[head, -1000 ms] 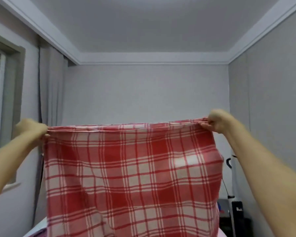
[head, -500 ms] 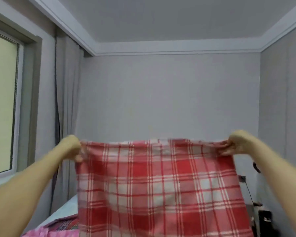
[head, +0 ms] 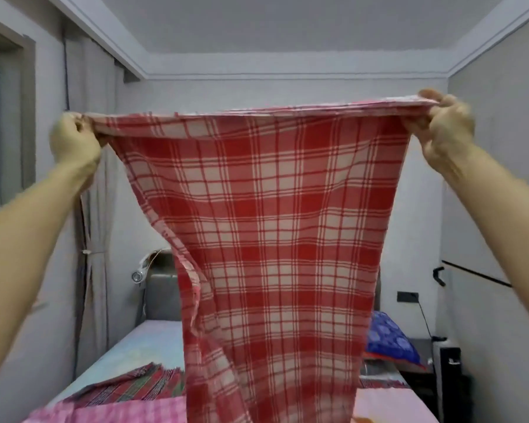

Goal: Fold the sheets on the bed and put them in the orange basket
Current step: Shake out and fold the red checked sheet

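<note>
Left hand point(head: 74, 141) and right hand point(head: 443, 123) each pinch a top corner of the red sheet point(head: 269, 227), hanging above the bed point(head: 141, 343). Layers may slip apart if either pinch loosens. No basket visible.

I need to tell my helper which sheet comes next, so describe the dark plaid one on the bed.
Start at the bed with the grey headboard. On its near left side, left of the hanging red-and-white checked sheet, lies the dark plaid sheet. Its deep red and green lines set it apart from the pale pink checked sheet just in front of it.
</note>
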`<action>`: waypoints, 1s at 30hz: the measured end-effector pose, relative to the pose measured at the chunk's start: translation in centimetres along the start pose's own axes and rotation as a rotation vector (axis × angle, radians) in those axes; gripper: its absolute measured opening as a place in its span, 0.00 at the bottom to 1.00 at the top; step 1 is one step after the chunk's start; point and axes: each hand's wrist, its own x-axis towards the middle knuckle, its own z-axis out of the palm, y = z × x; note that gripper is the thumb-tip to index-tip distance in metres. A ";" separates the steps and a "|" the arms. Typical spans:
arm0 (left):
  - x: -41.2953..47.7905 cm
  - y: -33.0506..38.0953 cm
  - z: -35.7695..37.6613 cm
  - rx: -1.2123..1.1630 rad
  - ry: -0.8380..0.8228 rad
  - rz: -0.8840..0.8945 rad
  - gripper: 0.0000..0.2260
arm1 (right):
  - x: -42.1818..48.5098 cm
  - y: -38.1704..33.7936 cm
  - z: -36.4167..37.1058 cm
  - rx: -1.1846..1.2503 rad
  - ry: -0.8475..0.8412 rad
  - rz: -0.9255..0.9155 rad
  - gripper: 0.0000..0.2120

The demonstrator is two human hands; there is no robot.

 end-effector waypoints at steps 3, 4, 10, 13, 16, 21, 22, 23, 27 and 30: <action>-0.4 -0.6 -2.4 0.083 -0.007 0.055 0.06 | -2.9 -1.5 -0.8 -0.095 0.048 0.007 0.20; -0.9 -1.1 -3.7 0.085 -0.049 0.055 0.06 | -4.0 -1.5 -1.4 -0.108 0.073 0.021 0.19; -14.4 -1.7 -14.1 0.206 -0.451 -0.063 0.15 | -15.5 0.9 -8.3 -0.330 0.195 0.210 0.19; -20.5 -2.0 -19.2 0.274 -0.613 -0.082 0.13 | -22.5 1.6 -12.4 -0.459 0.181 0.298 0.20; -25.3 -2.1 -23.9 0.488 -0.739 -0.026 0.08 | -29.6 2.0 -16.6 -0.544 0.169 0.358 0.19; -32.2 -3.4 -31.0 0.826 -1.132 0.106 0.11 | -41.0 3.2 -21.6 -0.736 0.154 0.539 0.18; -34.0 -3.6 -32.8 0.853 -1.241 0.117 0.12 | -43.5 3.0 -22.2 -0.798 0.135 0.581 0.18; -35.5 -4.0 -34.0 0.892 -1.336 0.147 0.13 | -45.6 2.9 -22.7 -0.873 0.115 0.614 0.17; -41.9 -4.4 -39.0 1.088 -1.609 0.193 0.16 | -53.5 -0.3 -24.5 -1.361 -0.171 0.654 0.12; -46.4 -3.4 -42.4 1.151 -1.744 0.130 0.12 | -57.7 -3.0 -26.2 -1.726 -0.532 0.695 0.09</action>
